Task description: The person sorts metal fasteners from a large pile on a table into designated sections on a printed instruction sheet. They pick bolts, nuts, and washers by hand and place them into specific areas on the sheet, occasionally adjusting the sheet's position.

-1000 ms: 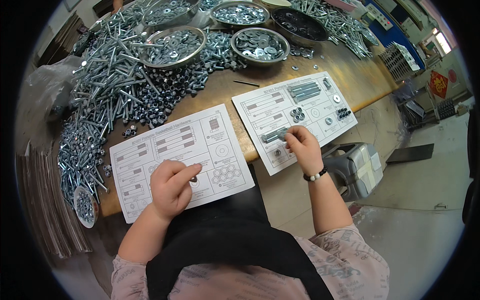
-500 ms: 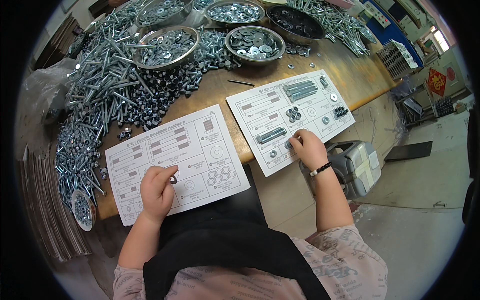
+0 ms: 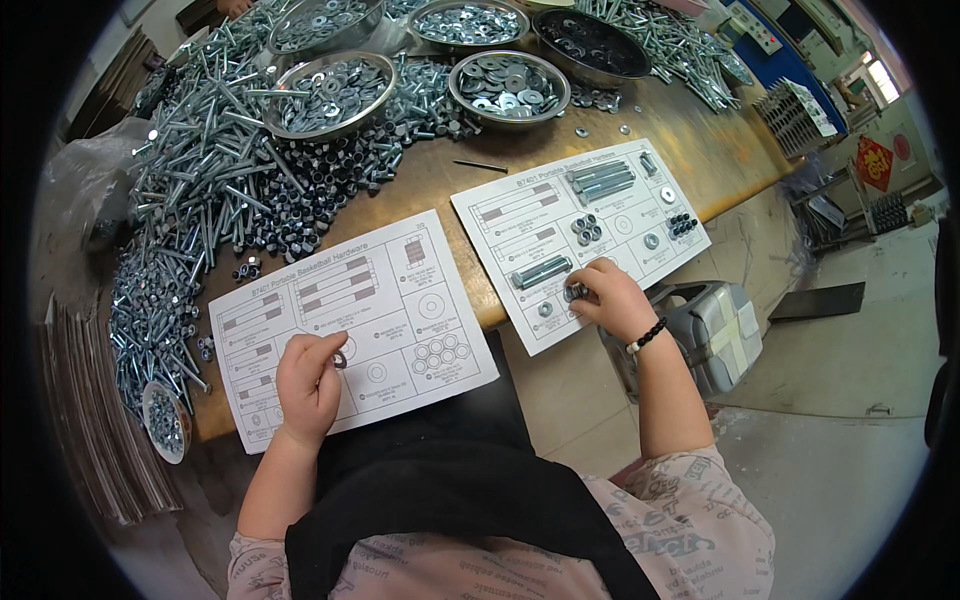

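Pinched in my left hand (image 3: 308,385) is a dark washer (image 3: 340,361), just over the left printed sheet (image 3: 460,300). My right hand (image 3: 612,300), with a beaded bracelet at the wrist, closes its fingertips on silvery washers (image 3: 574,292) above the right printed sheet (image 3: 625,262); how many is hidden. Beside those fingers lie a pair of bolts (image 3: 541,272) and a single nut (image 3: 545,310). Farther up the right sheet are longer bolts (image 3: 602,182), a cluster of nuts (image 3: 586,231), small black-topped nuts (image 3: 683,225), a nut (image 3: 652,241) and a flat washer (image 3: 667,195).
A large heap of bolts (image 3: 215,170) and a pile of nuts (image 3: 300,195) cover the table's left. Washer bowls (image 3: 510,90) stand at the back, with a dark bowl (image 3: 590,50). A loose bolt (image 3: 481,166) lies mid-table. Another person's hand (image 3: 235,8) shows at the far left.
My right hand has shifted slightly and its fingers now show the washers more plainly. The left hand dipped a little with its washer. Another person's hand has appeared at the top left.
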Demonstrator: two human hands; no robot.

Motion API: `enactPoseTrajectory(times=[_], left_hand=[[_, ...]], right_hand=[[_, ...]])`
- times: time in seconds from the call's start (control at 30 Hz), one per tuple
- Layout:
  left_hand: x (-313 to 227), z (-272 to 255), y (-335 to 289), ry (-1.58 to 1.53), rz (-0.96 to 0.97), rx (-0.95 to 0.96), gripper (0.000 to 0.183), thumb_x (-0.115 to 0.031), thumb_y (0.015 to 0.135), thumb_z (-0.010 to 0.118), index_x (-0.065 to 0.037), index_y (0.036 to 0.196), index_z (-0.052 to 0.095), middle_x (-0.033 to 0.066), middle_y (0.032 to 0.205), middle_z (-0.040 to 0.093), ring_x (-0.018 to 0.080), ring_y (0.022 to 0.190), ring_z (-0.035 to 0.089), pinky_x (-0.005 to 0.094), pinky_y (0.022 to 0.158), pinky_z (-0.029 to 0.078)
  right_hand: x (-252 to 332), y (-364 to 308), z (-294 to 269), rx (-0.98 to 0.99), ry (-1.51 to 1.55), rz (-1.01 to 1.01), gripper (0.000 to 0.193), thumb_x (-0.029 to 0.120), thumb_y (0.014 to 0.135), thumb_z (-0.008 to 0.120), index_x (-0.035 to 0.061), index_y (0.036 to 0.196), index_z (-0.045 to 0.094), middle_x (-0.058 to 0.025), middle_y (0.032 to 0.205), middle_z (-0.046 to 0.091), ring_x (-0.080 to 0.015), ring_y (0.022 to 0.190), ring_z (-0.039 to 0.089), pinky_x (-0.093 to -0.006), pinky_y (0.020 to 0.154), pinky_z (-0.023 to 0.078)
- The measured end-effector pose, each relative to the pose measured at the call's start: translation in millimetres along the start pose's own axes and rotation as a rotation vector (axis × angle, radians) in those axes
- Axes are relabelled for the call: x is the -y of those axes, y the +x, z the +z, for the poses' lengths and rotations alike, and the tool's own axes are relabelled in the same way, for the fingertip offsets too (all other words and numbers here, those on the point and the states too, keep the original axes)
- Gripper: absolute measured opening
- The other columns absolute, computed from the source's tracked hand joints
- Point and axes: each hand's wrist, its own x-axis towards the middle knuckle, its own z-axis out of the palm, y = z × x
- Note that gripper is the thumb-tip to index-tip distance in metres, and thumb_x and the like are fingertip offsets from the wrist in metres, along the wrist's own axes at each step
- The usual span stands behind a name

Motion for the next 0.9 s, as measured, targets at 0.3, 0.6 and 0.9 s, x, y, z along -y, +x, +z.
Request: enactPoseTrajectory(times=[0.3, 0.6, 0.9], left_hand=[[0.9, 0.5, 0.9, 0.008, 0.003, 0.0, 0.035, 0.012, 0.067, 0.045, 0.0, 0.096, 0.06, 0.0105, 0.075, 0.05, 0.0202, 0.065, 0.049, 0.0268, 0.058, 0.041], [0.4, 1.0, 1.3, 0.017, -0.003, -0.005, 0.034, 0.012, 0.067, 0.046, 0.001, 0.097, 0.059, 0.0112, 0.076, 0.051, 0.0204, 0.065, 0.05, 0.027, 0.058, 0.042], [-0.2, 0.1, 3.3, 0.014, -0.007, -0.005, 0.033, 0.012, 0.068, 0.045, 0.001, 0.096, 0.059, 0.0111, 0.075, 0.052, 0.02, 0.064, 0.05, 0.0269, 0.057, 0.041]], right_hand=[[-3.3, 0.6, 0.3, -0.011, -0.004, 0.0, 0.025, 0.011, 0.066, 0.068, 0.0075, 0.09, 0.061, -0.0099, 0.088, 0.055, -0.0261, 0.082, 0.056, -0.0337, 0.072, 0.047], [-2.1, 1.9, 0.7, 0.004, 0.002, -0.059, 0.026, 0.01, 0.066, 0.067, 0.0054, 0.091, 0.06, -0.0113, 0.089, 0.054, -0.0272, 0.081, 0.056, -0.0339, 0.072, 0.047], [1.3, -2.1, -4.4, -0.008, 0.043, 0.01, 0.035, 0.011, 0.062, 0.071, 0.0056, 0.094, 0.059, -0.0105, 0.089, 0.054, -0.0262, 0.082, 0.055, -0.0336, 0.073, 0.047]])
